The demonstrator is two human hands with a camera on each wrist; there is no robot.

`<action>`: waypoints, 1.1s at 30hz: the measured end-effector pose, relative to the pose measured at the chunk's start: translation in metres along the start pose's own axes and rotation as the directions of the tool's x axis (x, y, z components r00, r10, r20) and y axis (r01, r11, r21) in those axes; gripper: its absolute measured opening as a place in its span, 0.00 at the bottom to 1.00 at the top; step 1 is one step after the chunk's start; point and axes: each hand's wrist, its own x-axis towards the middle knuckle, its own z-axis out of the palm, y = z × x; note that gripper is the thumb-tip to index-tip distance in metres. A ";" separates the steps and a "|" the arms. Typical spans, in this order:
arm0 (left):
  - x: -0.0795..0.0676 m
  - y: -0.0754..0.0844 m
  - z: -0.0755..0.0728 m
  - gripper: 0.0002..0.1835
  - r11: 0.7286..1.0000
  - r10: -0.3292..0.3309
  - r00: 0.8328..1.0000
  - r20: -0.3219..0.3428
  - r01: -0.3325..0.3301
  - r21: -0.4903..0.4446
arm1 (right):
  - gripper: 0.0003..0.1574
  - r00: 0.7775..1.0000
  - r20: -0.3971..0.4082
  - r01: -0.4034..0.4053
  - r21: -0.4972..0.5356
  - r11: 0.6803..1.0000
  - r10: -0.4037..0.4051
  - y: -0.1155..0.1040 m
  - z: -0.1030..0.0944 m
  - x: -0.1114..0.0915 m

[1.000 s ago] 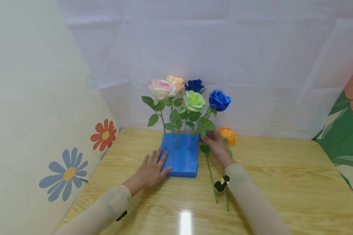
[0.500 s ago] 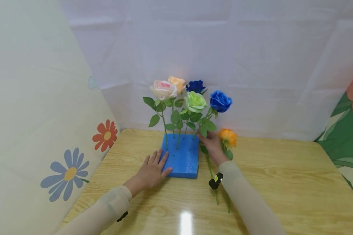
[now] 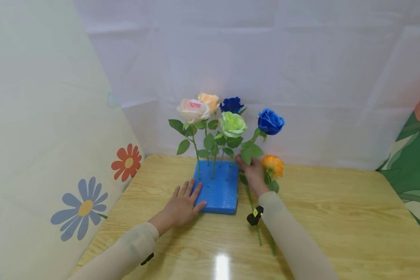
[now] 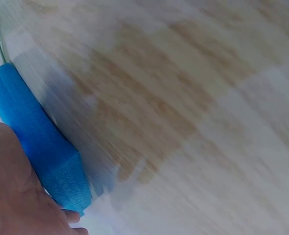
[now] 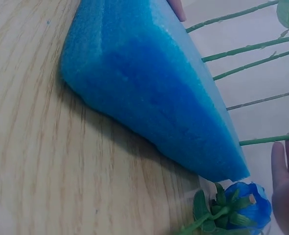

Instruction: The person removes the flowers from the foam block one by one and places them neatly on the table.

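Note:
My left hand lies with spread fingers on the left front edge of a blue foam block. Several artificial roses stand upright in the block: a pale pink rose, a peach rose, a green rose and a dark blue rose. At the back right corner, my right hand pinches the lower stem of a bright blue rose, which leans right. In the right wrist view that stem enters the foam.
An orange rose lies on the wooden table right of the block. Another blue rose lies beside it, its bloom hidden by my right hand in the head view. A white cloth hangs behind.
My right hand has come in to the bright blue rose's stem, and that bloom has shifted right, away from the green one. The left hand stays on the block.

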 end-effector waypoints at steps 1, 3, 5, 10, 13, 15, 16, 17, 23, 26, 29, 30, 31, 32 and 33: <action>-0.001 0.000 0.000 0.41 1.000 0.002 1.000 -0.004 -0.002 0.006 | 0.13 1.000 0.000 0.005 0.032 0.999 -0.005 0.001 0.000 0.000; -0.001 0.001 0.000 0.41 1.000 0.003 1.000 -0.007 -0.003 0.011 | 0.12 1.000 -0.001 0.011 0.084 0.996 -0.011 0.002 0.001 0.001; 0.000 0.003 -0.002 0.41 1.000 0.008 1.000 -0.001 -0.008 0.012 | 0.12 1.000 -0.010 0.024 0.082 0.996 -0.023 -0.001 -0.002 0.001; 0.002 0.005 -0.006 0.41 1.000 0.013 1.000 -0.002 -0.013 0.010 | 0.15 0.997 -0.065 0.053 0.117 0.992 -0.046 -0.024 -0.006 0.012; 0.002 0.005 -0.007 0.41 1.000 0.004 1.000 0.000 -0.004 0.011 | 0.18 0.997 -0.055 0.060 0.124 0.990 -0.053 -0.039 -0.008 0.016; 0.002 0.005 -0.007 0.41 1.000 0.000 1.000 0.007 0.000 0.014 | 0.19 0.998 -0.024 0.052 0.094 0.994 -0.050 -0.045 -0.013 0.015; 0.002 0.004 -0.006 0.41 1.000 -0.002 1.000 0.012 0.002 0.011 | 0.19 0.999 -0.006 0.046 0.077 0.996 -0.046 -0.047 -0.015 0.014; 0.002 0.004 -0.005 0.41 1.000 -0.003 1.000 0.017 0.003 0.013 | 0.20 0.999 0.008 0.041 0.060 0.997 -0.041 -0.048 -0.018 0.012; 0.003 0.002 -0.002 0.41 1.000 -0.005 1.000 0.019 0.005 0.008 | 0.26 0.996 0.075 0.042 -0.029 0.999 -0.040 -0.053 -0.033 0.001; 0.003 0.001 -0.001 0.42 1.000 -0.007 1.000 0.016 0.007 0.010 | 0.26 0.995 0.088 0.046 -0.060 0.997 -0.040 -0.054 -0.039 -0.004; 0.003 0.000 0.000 0.41 1.000 -0.004 1.000 0.011 0.004 0.003 | 0.25 0.995 0.094 0.039 -0.083 0.996 -0.031 -0.056 -0.046 -0.009; 0.003 0.000 0.001 0.42 1.000 -0.003 1.000 0.008 0.003 0.000 | 0.25 0.995 0.097 0.034 -0.082 0.996 -0.026 -0.057 -0.048 -0.011; 0.003 0.000 0.001 0.42 1.000 -0.001 1.000 0.004 0.001 -0.008 | 0.25 0.995 0.098 0.030 -0.089 0.996 -0.021 -0.057 -0.051 -0.012; 0.003 0.000 0.001 0.42 1.000 0.001 1.000 0.001 -0.001 -0.015 | 0.24 0.995 0.101 0.025 -0.091 0.996 -0.016 -0.058 -0.053 -0.014; 0.003 0.000 0.000 0.42 1.000 0.005 1.000 -0.004 -0.005 -0.021 | 0.25 0.995 0.102 0.022 -0.098 0.995 -0.012 -0.058 -0.055 -0.015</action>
